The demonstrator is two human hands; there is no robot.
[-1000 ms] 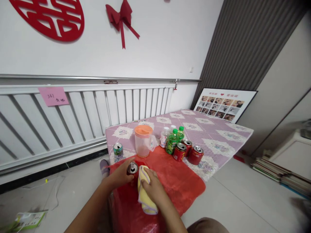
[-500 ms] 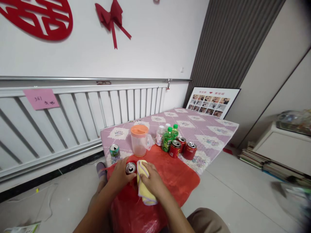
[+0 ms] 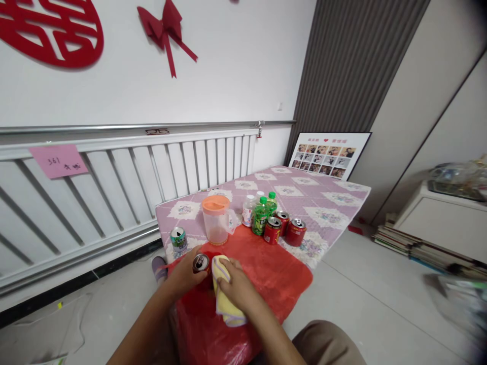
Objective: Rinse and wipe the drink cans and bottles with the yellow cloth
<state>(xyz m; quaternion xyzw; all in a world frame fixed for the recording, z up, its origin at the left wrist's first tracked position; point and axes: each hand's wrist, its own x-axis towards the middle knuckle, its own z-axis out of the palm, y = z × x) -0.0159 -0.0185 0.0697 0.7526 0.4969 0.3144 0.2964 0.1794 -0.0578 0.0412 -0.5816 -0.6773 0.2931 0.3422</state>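
My left hand (image 3: 186,272) is wrapped round a red can (image 3: 204,264) with an opened top, over the red plastic sheet (image 3: 266,274). In my right hand (image 3: 236,285) is a folded yellow cloth (image 3: 226,299) with a purple edge, close against the can's right side. A clear jug (image 3: 216,223) with an orange lid stands just behind. To its left is a green-blue can (image 3: 178,239). Right of the jug stand green-capped bottles (image 3: 261,218), a white-capped bottle (image 3: 248,210) and red cans (image 3: 296,233).
The table (image 3: 327,215) has a purple flowered cloth. A white radiator (image 3: 125,177) runs along the wall behind it. A framed photo board (image 3: 323,157) leans at the table's far end. My knee (image 3: 327,344) is at the lower right.
The red can in my left hand has tilted a little and shifted slightly left. My right hand still holds the cloth beside it. The whole view has shifted slightly.
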